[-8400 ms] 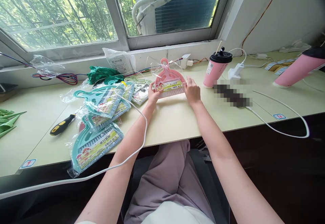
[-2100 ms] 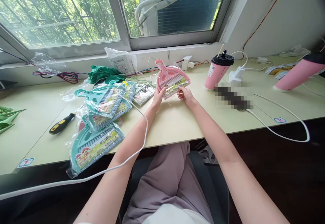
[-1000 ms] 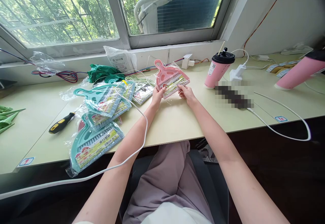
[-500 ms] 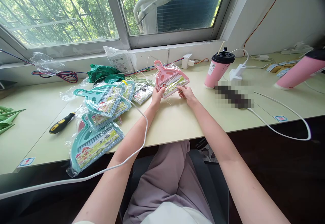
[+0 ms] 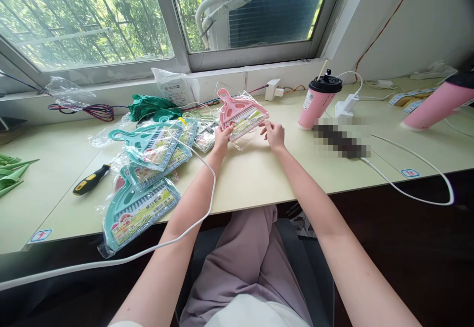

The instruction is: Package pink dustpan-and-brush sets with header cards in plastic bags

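My left hand [image 5: 222,138] is closed on the lower left of a pink dustpan-and-brush set [image 5: 242,113] in a clear wrapper, held up above the table with its handle pointing up and away. My right hand [image 5: 273,133] is beside the set's lower right corner, fingers bent and apart; whether a fingertip touches the wrapper I cannot tell. Several wrapped teal dustpan-and-brush sets [image 5: 144,211] are piled to the left of my left arm. Just behind my left hand lies another wrapped set [image 5: 205,137], pale green and partly hidden.
A yellow and black screwdriver [image 5: 91,180] lies left of the pile. Green crumpled plastic [image 5: 151,107] and coiled wires [image 5: 101,112] sit near the window. A lidded pink cup [image 5: 320,102] stands to the right. One white cable [image 5: 129,258] crosses over my left forearm.
The pink set has shifted slightly left with my left hand. My right hand has come away from its lower right corner, its fingers loosened.
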Tool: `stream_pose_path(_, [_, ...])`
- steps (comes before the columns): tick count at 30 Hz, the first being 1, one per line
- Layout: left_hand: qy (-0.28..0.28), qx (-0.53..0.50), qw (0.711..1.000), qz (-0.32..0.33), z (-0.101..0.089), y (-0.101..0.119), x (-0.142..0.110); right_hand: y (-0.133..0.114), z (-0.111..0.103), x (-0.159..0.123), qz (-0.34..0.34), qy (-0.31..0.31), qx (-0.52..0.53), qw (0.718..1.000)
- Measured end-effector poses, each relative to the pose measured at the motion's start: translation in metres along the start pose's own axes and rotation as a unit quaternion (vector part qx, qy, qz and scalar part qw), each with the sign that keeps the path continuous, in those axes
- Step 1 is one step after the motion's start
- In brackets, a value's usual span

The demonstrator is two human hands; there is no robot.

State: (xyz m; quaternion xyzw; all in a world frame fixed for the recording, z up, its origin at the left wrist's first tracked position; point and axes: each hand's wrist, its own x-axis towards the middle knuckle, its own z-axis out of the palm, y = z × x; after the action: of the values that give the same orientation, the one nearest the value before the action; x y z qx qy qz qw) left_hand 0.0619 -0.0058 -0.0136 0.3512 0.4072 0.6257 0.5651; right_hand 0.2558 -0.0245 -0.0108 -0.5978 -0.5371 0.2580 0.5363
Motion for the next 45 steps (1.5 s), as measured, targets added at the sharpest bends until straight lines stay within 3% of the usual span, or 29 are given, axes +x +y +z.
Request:
stream_pose_path(3, [-0.01, -0.017, 1.0, -0.005, -0.01, 0.007, 0.004, 0.008, -0.005, 0.004, -0.098, 0.123, -0.099, 0.983])
stream_pose_path(5, [-0.016, -0.032, 0.999, -0.015, -0.016, 0.011, 0.005, 0.014, -0.008, 0.008, -0.144, 0.15, -0.135, 0.969])
stream_pose_path(12, [-0.03, -0.021, 0.998, -0.055, -0.026, 0.019, 0.003, 0.019, -0.007, 0.012, -0.236, 0.062, -0.152, 0.958])
stream_pose_path(16, [-0.044, -0.029, 0.997, -0.058, -0.028, 0.017, 0.005, 0.013, -0.009, 0.01, -0.262, 0.07, -0.126, 0.954])
stream_pose_path(21, [-0.051, -0.009, 0.996, -0.076, -0.03, 0.014, 0.009, 0.009, -0.013, 0.013, -0.249, 0.103, -0.067, 0.961])
stream_pose_path(26, [-0.046, 0.036, 0.995, -0.086, -0.029, 0.016, 0.008, 0.011, -0.013, 0.017, -0.232, 0.088, -0.014, 0.969])
stream_pose_path(33, [-0.107, 0.06, 0.988, -0.096, -0.018, 0.014, -0.003, 0.01, -0.011, 0.015, -0.183, 0.103, 0.065, 0.976])
stream_pose_path(45, [-0.166, 0.061, 0.983, -0.049, 0.002, -0.004, -0.013, 0.003, -0.017, 0.014, -0.13, 0.181, 0.053, 0.973])
